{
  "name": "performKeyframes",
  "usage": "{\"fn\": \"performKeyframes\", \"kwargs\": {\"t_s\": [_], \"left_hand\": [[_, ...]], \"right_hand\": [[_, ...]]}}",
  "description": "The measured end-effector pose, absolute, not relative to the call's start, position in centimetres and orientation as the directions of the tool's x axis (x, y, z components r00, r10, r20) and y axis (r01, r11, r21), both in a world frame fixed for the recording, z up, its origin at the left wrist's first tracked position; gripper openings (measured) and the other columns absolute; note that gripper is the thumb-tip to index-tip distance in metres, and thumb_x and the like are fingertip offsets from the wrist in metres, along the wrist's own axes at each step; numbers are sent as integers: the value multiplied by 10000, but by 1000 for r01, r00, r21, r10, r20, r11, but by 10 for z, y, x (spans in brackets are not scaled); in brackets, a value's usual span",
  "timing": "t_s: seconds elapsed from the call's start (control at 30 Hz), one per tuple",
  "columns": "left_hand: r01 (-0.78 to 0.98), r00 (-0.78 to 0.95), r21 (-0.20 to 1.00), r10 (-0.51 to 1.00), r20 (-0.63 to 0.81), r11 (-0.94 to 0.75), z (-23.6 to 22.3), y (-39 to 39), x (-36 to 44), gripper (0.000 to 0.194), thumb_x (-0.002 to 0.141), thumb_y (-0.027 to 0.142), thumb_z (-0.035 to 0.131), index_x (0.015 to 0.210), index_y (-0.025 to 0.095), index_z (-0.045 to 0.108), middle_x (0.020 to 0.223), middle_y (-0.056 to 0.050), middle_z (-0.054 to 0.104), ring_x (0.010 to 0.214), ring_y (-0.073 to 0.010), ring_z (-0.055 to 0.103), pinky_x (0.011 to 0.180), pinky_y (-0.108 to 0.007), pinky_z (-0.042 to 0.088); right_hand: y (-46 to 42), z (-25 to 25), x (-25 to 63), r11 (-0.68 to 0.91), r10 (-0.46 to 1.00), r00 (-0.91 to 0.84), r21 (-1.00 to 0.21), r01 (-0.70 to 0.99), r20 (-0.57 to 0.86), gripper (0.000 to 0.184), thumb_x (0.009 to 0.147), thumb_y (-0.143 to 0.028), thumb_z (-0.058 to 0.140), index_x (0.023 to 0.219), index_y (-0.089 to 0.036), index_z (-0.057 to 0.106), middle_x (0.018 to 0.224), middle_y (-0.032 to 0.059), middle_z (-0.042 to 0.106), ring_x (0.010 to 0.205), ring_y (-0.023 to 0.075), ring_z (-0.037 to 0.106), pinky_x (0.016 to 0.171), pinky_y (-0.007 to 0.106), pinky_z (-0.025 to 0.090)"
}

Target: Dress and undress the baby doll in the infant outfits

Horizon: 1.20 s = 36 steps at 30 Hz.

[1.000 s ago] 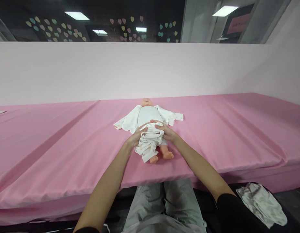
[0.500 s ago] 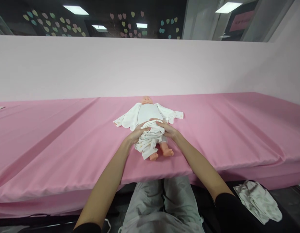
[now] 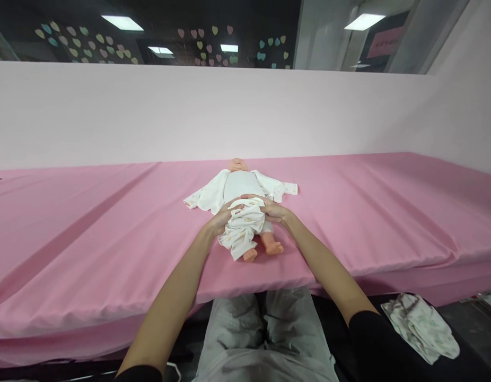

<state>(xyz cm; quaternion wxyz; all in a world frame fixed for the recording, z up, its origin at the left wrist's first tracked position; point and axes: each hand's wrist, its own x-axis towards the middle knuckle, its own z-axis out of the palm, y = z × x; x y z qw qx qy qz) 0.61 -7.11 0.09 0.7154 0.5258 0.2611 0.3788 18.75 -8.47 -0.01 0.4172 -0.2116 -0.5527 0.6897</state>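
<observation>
We noted the bunched white garment (image 3: 242,229) over the doll's (image 3: 240,184) lower body, clamped between left hand (image 3: 221,218) and right hand (image 3: 275,211), neither clearly nearer; the doll's axis ran near-far (head far).

- bunched cloth (image 3: 242,228): white, small orange-yellow prints
- bed cover (image 3: 110,228): plain pink
- trousers (image 3: 233,334): grey
- wall (image 3: 190,116): plain white
- hearts (image 3: 100,38): pink, yellow, teal
- sleeve (image 3: 373,339): black
</observation>
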Motion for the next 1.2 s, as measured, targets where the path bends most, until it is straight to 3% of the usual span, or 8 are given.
{"fn": "performKeyframes", "kwargs": {"t_s": [0.17,0.4,0.5,0.63,0.73,0.93,1.13,1.2], "left_hand": [[-333,680,936,717,155,114,-1,-71,-1,739,561,279,796,1240,202,513,1187,-105,594,1002,-239,592,795,-293,495],[-201,730,977,676,102,69,11,-78,-5,889,547,124,750,1343,289,391,1300,-80,515,1086,-270,545,787,-298,496],[-181,743,980,664,78,87,13,-77,-4,868,552,91,715,1339,277,400,1207,-69,584,1000,-243,583,764,-292,496],[-172,760,971,650,24,165,14,-75,-3,732,560,55,659,1263,177,493,878,-42,679,758,-176,615,669,-251,480],[-258,791,932,609,52,256,10,-73,-3,665,581,54,630,1230,137,513,701,-13,644,670,-152,600,662,-246,470],[-475,741,817,649,172,326,0,-70,-6,700,573,85,601,1264,120,488,638,-3,609,647,-160,608,687,-277,484],[-389,705,891,698,125,234,3,-74,-3,785,598,81,694,1324,211,422,1039,-71,648,903,-215,617,791,-315,481],[-369,694,904,711,114,215,2,-73,-3,799,581,80,723,1313,217,435,1039,-67,646,899,-208,612,776,-298,478]], "right_hand": [[-83,-4,185,0,847,-493,-925,-379,201,620,489,-35,657,1077,-214,574,997,18,668,870,160,609,716,239,508],[-85,-2,184,-1,858,-458,-891,-453,232,585,458,-33,502,1015,-195,577,966,16,670,827,175,614,721,278,509],[-85,-2,187,-50,859,-468,-876,-479,207,500,499,-117,494,991,-165,572,964,46,666,844,201,613,753,329,506],[-84,-4,189,-64,839,-501,-874,-483,215,372,638,-219,569,1003,-154,550,937,58,659,829,192,614,752,323,498],[-85,-5,188,0,823,-510,-897,-442,251,437,614,-150,660,1030,-180,530,905,24,651,790,155,607,716,266,490],[-88,-4,181,107,858,-423,-907,-407,291,529,529,-9,636,1008,-206,532,744,-52,602,679,90,548,612,175,439],[-86,-2,176,96,916,-328,-921,-378,230,494,477,-5,498,937,-186,520,594,-62,558,548,87,490,503,176,379],[-84,-2,175,88,919,-321,-915,-395,227,498,458,-14,478,924,-186,511,567,-70,541,524,86,480,488,179,367]]}}
